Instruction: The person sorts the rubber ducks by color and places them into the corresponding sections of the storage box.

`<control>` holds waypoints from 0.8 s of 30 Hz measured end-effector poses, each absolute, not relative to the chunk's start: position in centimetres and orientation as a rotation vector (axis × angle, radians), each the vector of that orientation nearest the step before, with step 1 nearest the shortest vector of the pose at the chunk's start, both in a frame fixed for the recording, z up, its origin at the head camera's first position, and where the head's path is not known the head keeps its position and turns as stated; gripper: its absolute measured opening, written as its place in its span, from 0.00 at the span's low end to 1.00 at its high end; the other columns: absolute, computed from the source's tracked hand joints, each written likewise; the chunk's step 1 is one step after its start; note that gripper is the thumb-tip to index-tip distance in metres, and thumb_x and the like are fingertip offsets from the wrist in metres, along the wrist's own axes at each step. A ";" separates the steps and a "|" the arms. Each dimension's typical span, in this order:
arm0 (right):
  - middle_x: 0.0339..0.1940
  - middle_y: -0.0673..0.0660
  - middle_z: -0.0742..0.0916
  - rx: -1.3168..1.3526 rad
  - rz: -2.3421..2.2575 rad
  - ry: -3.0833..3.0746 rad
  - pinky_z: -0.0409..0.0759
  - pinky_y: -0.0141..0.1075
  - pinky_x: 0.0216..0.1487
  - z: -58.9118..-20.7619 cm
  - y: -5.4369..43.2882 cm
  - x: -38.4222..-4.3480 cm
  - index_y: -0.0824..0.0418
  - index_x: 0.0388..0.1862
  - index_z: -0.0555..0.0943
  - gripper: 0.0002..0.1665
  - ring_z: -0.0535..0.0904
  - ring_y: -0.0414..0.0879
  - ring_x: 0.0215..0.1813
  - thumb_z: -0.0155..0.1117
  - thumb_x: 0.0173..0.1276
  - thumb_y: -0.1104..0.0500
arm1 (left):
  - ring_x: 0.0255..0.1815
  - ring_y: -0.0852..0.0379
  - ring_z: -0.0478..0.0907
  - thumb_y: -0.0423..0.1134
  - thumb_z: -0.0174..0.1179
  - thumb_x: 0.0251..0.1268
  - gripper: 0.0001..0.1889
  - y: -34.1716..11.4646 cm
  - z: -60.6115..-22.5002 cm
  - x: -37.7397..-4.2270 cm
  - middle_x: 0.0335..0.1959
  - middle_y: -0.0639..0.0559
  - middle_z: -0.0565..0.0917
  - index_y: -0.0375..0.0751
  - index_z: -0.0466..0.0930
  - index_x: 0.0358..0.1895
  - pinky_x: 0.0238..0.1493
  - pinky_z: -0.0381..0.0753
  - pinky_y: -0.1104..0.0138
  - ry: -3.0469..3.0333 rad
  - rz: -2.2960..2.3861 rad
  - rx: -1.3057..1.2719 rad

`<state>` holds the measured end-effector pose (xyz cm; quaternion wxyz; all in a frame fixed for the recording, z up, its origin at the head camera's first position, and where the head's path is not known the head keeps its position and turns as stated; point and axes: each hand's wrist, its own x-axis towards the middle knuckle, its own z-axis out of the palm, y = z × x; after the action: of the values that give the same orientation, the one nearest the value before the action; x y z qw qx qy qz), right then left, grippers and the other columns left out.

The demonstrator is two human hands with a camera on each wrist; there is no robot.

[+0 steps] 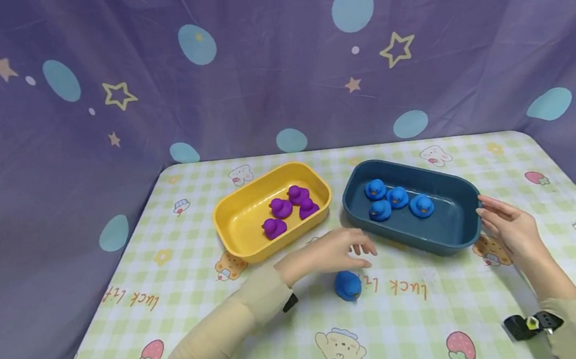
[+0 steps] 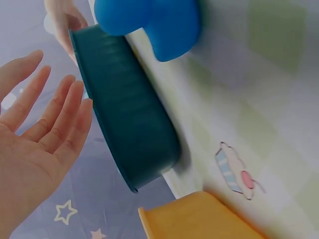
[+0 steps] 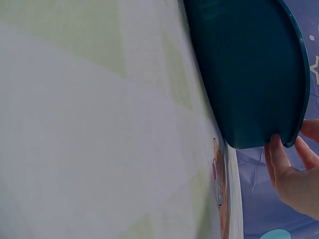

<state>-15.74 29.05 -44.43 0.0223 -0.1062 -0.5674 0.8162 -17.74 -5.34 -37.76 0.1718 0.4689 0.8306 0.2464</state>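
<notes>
A blue rubber duck (image 1: 348,286) sits on the tablecloth, with my left hand (image 1: 340,249) just above and behind it. The fingers of that hand are spread and loosely bent, holding nothing; in the left wrist view the duck (image 2: 164,25) appears large at the top. My right hand (image 1: 512,231) holds the right end of the dark blue bin (image 1: 465,236), its fingertips at the rim and outer wall, as the right wrist view also shows. Several blue ducks (image 1: 398,197) lie inside this bin.
To the left of the dark blue bin stands a yellow bin (image 1: 236,241) with several purple ducks (image 1: 281,208) in it. Both bins rest on a checked tablecloth (image 1: 401,332) with printed cartoons. A purple curtain (image 1: 267,87) hangs behind the table.
</notes>
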 end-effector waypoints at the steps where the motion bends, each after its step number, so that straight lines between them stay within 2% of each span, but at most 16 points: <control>1: 0.35 0.42 0.83 -0.326 2.533 -1.752 0.76 0.22 0.39 -44.4 29.1 -15.7 0.52 0.40 0.82 0.14 0.79 0.30 0.38 0.65 0.54 0.64 | 0.37 0.60 0.76 0.38 0.60 0.56 0.11 -5.5 -37.9 -17.7 0.40 0.49 0.79 0.40 0.79 0.42 0.41 0.72 0.77 2.353 0.709 1.331; 8: 0.37 0.42 0.82 -0.341 2.505 -1.779 0.76 0.22 0.39 -45.9 29.9 -16.4 0.52 0.44 0.81 0.18 0.79 0.30 0.39 0.67 0.52 0.62 | 0.38 0.57 0.76 0.37 0.60 0.55 0.12 -6.5 -38.5 -17.0 0.40 0.48 0.79 0.39 0.79 0.43 0.42 0.73 0.75 2.324 0.760 1.287; 14: 0.41 0.43 0.81 -0.361 2.471 -1.789 0.75 0.23 0.40 -48.7 31.3 -17.8 0.55 0.51 0.78 0.26 0.78 0.31 0.42 0.69 0.50 0.61 | 0.39 0.61 0.75 0.38 0.60 0.55 0.14 -7.2 -38.7 -16.4 0.41 0.50 0.79 0.42 0.78 0.45 0.40 0.71 0.79 2.334 0.707 1.233; 19: 0.41 0.43 0.81 -0.337 2.463 -1.805 0.76 0.23 0.40 -48.6 31.3 -17.7 0.54 0.51 0.78 0.24 0.78 0.31 0.42 0.67 0.52 0.61 | 0.39 0.62 0.75 0.39 0.60 0.55 0.15 -7.6 -39.0 -15.8 0.42 0.51 0.78 0.44 0.77 0.47 0.39 0.71 0.80 2.340 0.687 1.229; 24: 0.42 0.43 0.80 -0.357 2.468 -1.792 0.75 0.23 0.40 -48.7 31.3 -17.7 0.55 0.52 0.77 0.27 0.78 0.31 0.42 0.68 0.50 0.61 | 0.40 0.61 0.74 0.40 0.60 0.55 0.15 -7.8 -39.5 -15.4 0.43 0.52 0.76 0.45 0.77 0.47 0.40 0.70 0.80 2.350 0.670 1.219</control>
<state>-17.73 31.32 -48.73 0.0354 -0.1162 -0.5831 0.8032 -15.35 -7.85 -39.48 0.2041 0.4371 0.8424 0.2403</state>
